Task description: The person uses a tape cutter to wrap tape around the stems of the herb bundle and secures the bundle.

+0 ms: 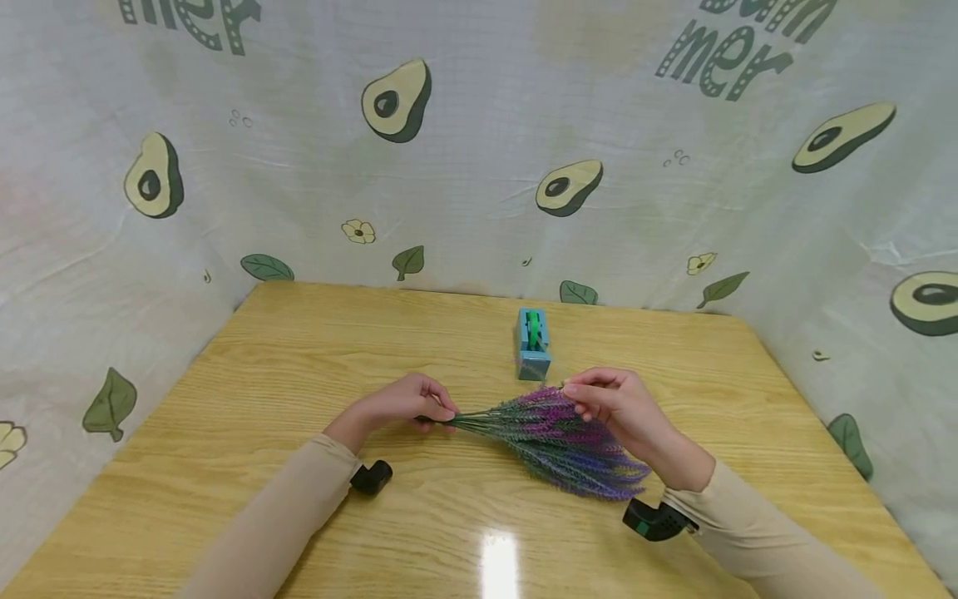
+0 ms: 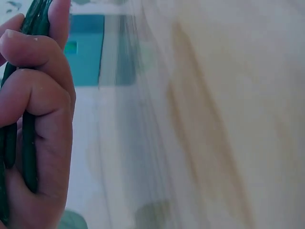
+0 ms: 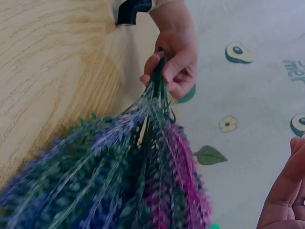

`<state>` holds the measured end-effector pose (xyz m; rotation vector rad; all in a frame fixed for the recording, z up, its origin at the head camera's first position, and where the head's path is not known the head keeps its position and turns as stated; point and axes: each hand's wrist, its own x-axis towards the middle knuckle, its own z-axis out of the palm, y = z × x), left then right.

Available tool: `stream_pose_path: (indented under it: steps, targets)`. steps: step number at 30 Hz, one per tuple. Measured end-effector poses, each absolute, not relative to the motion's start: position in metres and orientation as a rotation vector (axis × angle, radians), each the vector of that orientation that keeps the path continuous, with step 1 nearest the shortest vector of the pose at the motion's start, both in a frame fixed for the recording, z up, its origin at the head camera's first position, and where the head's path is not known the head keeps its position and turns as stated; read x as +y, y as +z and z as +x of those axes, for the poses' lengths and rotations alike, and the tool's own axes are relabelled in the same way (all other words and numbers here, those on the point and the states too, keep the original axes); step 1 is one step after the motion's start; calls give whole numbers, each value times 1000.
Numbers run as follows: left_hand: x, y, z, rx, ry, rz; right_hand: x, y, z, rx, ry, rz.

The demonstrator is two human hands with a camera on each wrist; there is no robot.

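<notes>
A bunch of artificial lavender [image 1: 550, 433], with purple, pink and blue tips, lies sideways above the table. The left hand [image 1: 419, 401] grips its gathered green stems; in the left wrist view, curled fingers of the left hand [image 2: 40, 95] wrap round the dark green stems [image 2: 29, 152]. Over the pink tips at the upper right of the bunch is the right hand [image 1: 624, 416], thumb and forefinger brought together at a tip. The right wrist view shows the bunch [image 3: 143, 162] fanning out from the left hand [image 3: 178, 62], with the right hand [image 3: 288, 195] at the right edge.
A blue tape dispenser [image 1: 534, 366] with a green roll stands behind the bunch on the wooden table [image 1: 337, 333]. A cloth printed with avocados [image 1: 479, 125] hangs behind and at both sides. Each wrist bears a black camera.
</notes>
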<state>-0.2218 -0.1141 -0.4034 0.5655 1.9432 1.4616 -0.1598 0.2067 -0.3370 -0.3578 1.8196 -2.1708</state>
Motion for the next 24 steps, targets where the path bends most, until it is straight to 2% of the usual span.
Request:
stream_pose_path:
  steps: [20, 24]
  targets:
    - [-24, -399, -232, 1974, 1476, 547, 199, -335, -157, 1893, -2145, -253]
    - [-10, -400, -236, 1926, 1471, 618, 198, -335, -156, 1885, -2145, -258]
